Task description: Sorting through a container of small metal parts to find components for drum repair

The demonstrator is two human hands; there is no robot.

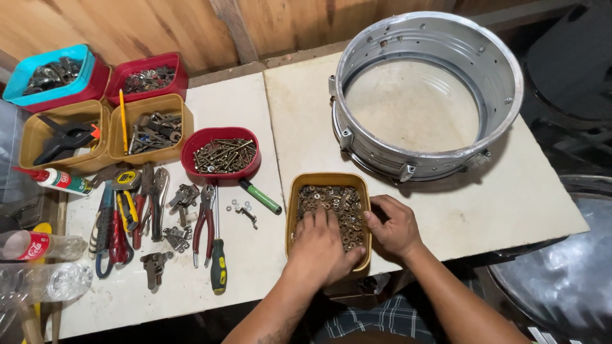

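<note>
Just in front of the metal drum shell (pixel 426 95), at the near edge of the pale worktop (pixel 510 204), sits a mustard-yellow plastic tub (pixel 328 180) filled with small rusty washers and nuts (pixel 335 200), and both hands are at it. The left hand (pixel 322 245) lies palm-down inside the tub, fingers spread and pressed into the loose hardware as if sifting it; whether it has pinched any piece, I cannot tell. The right hand (pixel 395 228) curls around the tub's right wall, thumb hooked over the rim, apparently steadying the light container so it does not slide. The shell itself is a shiny, ribbed cylinder, open at the top, with small lugs bolted around its outside. Left of the yellow tub lie a green-handled tool (pixel 261 197), red-handled pliers (pixel 204 223) and a screwdriver with a black and yellow grip (pixel 218 267). Farther left of the shell, a red tub of long screws (pixel 221 155) and more tubs of dark metal fittings (pixel 153 130) stand in rows, each kind sorted into its own container.
</note>
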